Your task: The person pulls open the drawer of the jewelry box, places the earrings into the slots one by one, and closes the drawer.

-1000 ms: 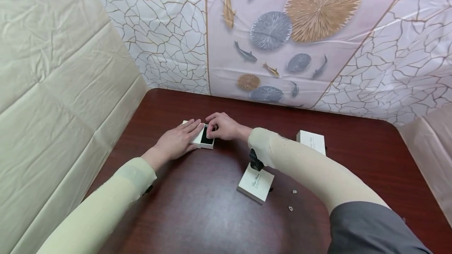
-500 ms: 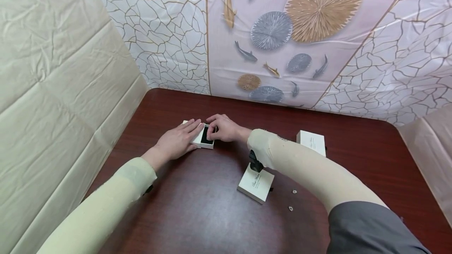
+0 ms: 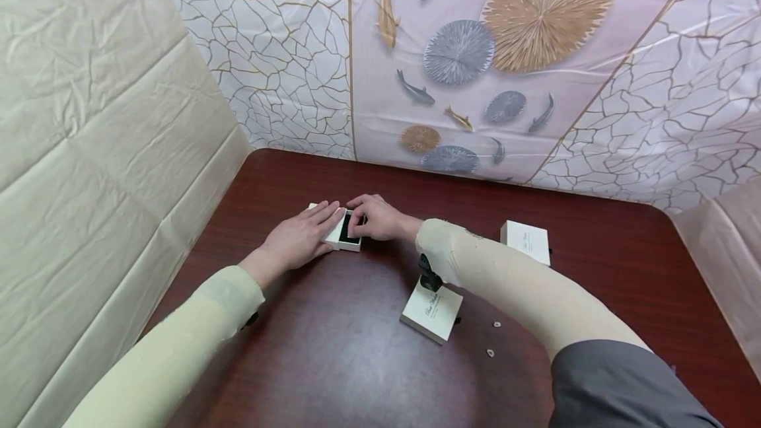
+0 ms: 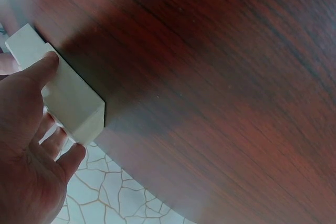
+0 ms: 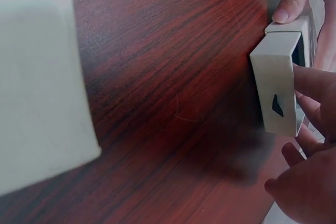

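Note:
A small white slide-out box (image 3: 333,235) lies near the table's far left part, its drawer (image 5: 275,90) pulled partway out to the right. Black lining (image 3: 349,230) shows inside. My left hand (image 3: 300,236) holds the sleeve, fingers across its top and thumb (image 4: 50,61) against the near side. Over the drawer, my right hand (image 3: 380,218) bends, thumb and forefinger brought together at the lining. In the right wrist view those fingertips reach past the drawer's edge; I cannot tell whether they pinch something. A dark pull tab (image 5: 277,106) sits on the drawer front.
A white box (image 3: 432,312) with printed script lies beneath my right forearm, and another (image 3: 526,243) stands behind it. Two small pale ring-like pieces (image 3: 497,324) lie right of the nearer box. A patterned cloth (image 3: 297,51) hangs behind the table.
My right hand has lowered very slightly toward me over the drawer. The left hand and the boxes hold their places.

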Demonstrator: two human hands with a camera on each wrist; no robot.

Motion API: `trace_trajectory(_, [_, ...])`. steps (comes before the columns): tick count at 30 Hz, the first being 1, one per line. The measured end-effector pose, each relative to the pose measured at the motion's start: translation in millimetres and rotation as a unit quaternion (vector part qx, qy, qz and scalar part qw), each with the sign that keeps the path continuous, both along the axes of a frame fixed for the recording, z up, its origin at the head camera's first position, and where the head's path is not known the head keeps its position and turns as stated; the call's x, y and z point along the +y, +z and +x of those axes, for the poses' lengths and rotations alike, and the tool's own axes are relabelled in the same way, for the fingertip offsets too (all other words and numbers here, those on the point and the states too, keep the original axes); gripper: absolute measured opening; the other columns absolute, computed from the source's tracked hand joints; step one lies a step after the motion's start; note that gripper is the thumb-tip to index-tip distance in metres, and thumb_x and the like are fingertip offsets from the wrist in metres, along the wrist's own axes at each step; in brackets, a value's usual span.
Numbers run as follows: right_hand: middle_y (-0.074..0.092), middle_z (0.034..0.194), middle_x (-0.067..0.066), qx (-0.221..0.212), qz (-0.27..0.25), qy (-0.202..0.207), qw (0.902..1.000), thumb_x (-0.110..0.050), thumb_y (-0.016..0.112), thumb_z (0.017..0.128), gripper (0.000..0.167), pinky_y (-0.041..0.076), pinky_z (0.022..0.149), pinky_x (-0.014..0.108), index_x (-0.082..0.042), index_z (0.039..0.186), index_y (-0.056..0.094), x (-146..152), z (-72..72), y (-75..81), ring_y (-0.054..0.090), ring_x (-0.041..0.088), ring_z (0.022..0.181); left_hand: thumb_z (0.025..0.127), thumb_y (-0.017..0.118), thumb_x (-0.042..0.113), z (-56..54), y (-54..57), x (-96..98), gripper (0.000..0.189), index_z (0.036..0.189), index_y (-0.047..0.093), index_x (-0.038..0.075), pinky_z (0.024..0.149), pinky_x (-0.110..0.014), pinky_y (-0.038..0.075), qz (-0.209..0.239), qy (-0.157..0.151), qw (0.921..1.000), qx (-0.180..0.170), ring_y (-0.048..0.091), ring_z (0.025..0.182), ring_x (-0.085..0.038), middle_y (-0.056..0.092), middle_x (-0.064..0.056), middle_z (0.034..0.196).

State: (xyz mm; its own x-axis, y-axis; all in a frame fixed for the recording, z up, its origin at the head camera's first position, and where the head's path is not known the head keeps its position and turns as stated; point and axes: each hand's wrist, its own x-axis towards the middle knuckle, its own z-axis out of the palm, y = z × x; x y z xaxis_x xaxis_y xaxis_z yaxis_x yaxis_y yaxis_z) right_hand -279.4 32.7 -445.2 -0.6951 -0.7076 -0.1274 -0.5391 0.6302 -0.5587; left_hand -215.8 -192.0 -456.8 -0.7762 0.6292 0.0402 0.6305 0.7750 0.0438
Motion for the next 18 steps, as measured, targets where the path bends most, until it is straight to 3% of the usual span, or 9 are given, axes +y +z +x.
trace_trajectory(18, [0.060, 0.151, 0.014, 0.038, 0.032, -0.028, 0.9984, -0.019, 0.078, 0.094, 0.007, 0.037, 0.120, 0.056, -0.013, 0.090, 0.080, -3.1, -2.8, -1.1, 0.047, 0.037, 0.143, 0.101, 0.076, 0.028, 0.4, 0.4, -0.2, 0.072, 0.159, 0.047, -0.001, 0.122, -0.050, 0.041, 0.001, -0.002, 1.0000, 0.008, 0.045, 0.151, -0.040, 0.045, -0.023, 0.164])
